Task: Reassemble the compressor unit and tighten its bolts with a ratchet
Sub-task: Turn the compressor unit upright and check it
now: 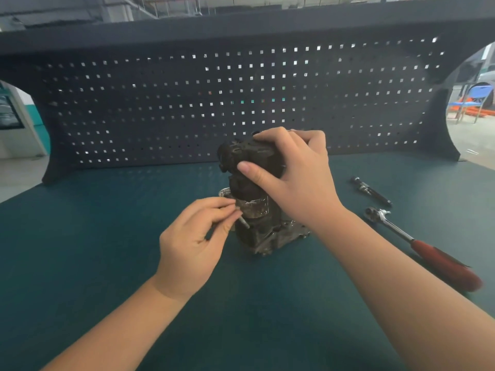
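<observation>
My right hand (294, 178) gripped the compressor (254, 199) top; my left hand (192, 242) pinched a bolt (244, 223) at nine o'clock, needing straight, finger-started threading.

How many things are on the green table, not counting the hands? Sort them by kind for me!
Compressor units: 1, the dark compressor unit in the middle.
Ratchets: 1, the red-handled ratchet.
Other tools: 1, a dark slim tool behind the ratchet.
Bolts: 1, a small bolt pinched in the left hand.
Total: 4
</observation>
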